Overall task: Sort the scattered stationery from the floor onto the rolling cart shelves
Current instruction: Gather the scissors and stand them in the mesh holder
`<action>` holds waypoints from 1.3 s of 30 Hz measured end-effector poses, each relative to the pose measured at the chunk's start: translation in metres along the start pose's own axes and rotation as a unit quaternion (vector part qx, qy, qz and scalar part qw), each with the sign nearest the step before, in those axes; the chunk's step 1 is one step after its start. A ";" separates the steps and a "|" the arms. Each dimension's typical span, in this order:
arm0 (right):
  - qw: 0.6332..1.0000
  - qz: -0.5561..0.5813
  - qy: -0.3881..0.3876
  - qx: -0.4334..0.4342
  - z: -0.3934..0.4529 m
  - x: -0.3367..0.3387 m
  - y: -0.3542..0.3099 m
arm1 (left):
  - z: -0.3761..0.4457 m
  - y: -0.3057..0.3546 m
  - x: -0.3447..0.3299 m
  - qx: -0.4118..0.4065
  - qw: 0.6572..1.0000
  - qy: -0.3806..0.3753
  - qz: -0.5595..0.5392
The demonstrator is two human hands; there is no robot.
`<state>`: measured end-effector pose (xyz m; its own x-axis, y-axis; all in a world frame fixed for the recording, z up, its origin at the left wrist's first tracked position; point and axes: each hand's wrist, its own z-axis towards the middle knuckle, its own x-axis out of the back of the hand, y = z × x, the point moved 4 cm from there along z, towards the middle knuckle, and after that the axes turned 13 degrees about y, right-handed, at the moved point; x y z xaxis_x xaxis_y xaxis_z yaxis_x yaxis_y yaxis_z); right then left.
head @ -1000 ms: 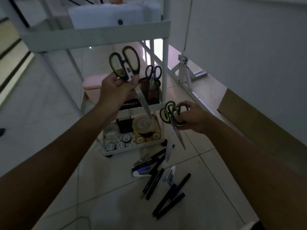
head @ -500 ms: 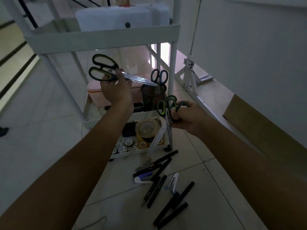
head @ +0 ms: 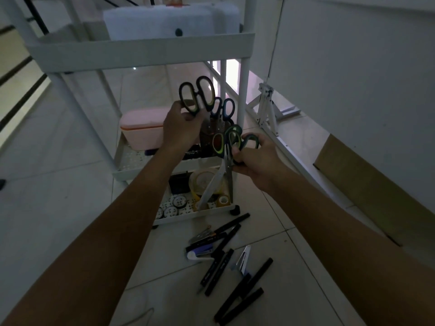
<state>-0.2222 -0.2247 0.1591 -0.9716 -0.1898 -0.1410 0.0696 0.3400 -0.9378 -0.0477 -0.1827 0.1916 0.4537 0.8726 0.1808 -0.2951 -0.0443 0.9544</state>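
**Scissors going into the cup**

Pens (head: 235,274) lie on the floor before the cart (head: 146,51). My right hand (head: 255,164) grips two scissors (head: 231,142), my left hand (head: 180,128) pinches another pair (head: 197,95) above the cup (head: 210,137). Loose blades could snag its rim.

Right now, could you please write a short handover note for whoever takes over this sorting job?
Left hand grips one pair of scissors by the handles, blades down over the cup on the cart's middle shelf.
Right hand grips two more scissors, blades hanging down.
Done: blue scissors stand in the cup; tape rolls lie on the bottom shelf.
Left: drop in the three held scissors, then pick up the pens and staplers from the floor.
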 end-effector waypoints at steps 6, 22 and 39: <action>1.000 -0.003 0.023 0.010 0.000 -0.002 -0.001 | 0.006 -0.001 0.006 0.016 0.998 -0.043 0.050; 1.000 0.005 0.017 0.015 -0.003 -0.011 -0.001 | -0.007 0.002 0.028 -0.029 0.962 -0.131 0.238; 0.996 -0.011 -0.037 0.084 -0.002 -0.011 -0.016 | -0.012 0.008 0.032 -0.025 0.979 -0.200 0.031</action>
<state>-0.2132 -0.2262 0.1768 -0.9546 -0.2641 -0.1375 0.0921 0.1774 -0.9798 -0.0454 -0.1499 0.2019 0.7237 0.6077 0.3270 -0.3692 -0.0595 0.9275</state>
